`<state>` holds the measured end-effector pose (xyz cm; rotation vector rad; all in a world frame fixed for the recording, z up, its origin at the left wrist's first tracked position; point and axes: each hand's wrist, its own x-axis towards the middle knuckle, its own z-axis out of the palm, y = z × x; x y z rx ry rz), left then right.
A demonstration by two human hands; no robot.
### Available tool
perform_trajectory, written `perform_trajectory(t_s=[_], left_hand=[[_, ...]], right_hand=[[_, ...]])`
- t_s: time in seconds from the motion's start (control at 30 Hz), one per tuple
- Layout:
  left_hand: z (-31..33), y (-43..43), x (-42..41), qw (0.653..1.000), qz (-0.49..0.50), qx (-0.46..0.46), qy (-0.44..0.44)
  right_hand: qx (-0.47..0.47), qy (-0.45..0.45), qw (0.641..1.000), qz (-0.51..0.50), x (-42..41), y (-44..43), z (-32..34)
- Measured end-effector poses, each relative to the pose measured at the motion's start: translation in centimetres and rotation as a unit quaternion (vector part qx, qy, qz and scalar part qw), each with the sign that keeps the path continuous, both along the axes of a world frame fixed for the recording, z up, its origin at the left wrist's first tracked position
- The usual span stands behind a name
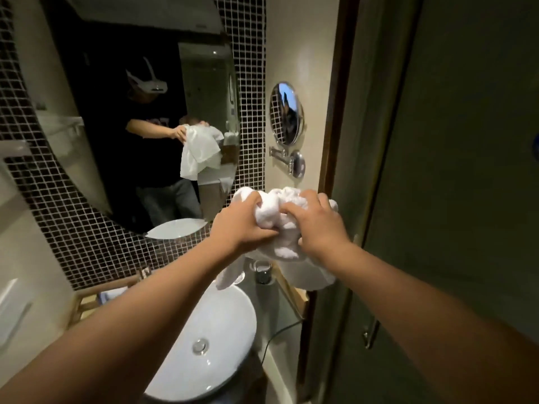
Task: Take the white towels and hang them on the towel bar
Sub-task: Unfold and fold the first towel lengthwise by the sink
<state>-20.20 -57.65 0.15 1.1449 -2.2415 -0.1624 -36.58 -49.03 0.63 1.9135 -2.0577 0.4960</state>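
A bunched white towel [277, 217] hangs in the air above the back of the sink, with loose ends drooping toward the basin. My left hand [239, 223] grips its left side, fingers curled into the cloth. My right hand [315, 225] grips its right side the same way. Both arms are stretched forward. The big wall mirror [131, 112] reflects the towel hanging down from both hands. No towel bar is plainly in view.
A white round basin [233, 325] sits below the towel, with a chrome tap [262, 272] behind it. A small round shaving mirror [285, 115] juts from the wall on an arm. A dark door [452, 199] with a handle [370, 333] fills the right side.
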Motion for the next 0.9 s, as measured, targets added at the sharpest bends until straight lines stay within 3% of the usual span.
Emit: perform_trajectory(t_s=[0.2, 0.43, 0.7, 0.9], left_hand=[[-8.8, -7.7, -1.9, 0.994, 0.020, 0.107, 0.011], [-17.5, -16.1, -3.9, 0.977, 0.050, 0.208, 0.009], [-29.1, -21.1, -6.0, 0.933, 0.025, 0.351, -0.076], [-34.8, -22.6, -7.5, 0.913, 0.017, 0.406, -0.042]], right_hand=[[0.095, -0.002, 0.995, -0.008, -1.4, -8.2, -5.8], [0.184, -0.035, 0.981, 0.051, -5.3, -18.7, -14.4], [0.343, -0.067, 0.936, 0.040, -6.9, -22.6, -27.4], [0.316, -0.096, 0.944, 0.025, -7.2, -25.0, -34.1]])
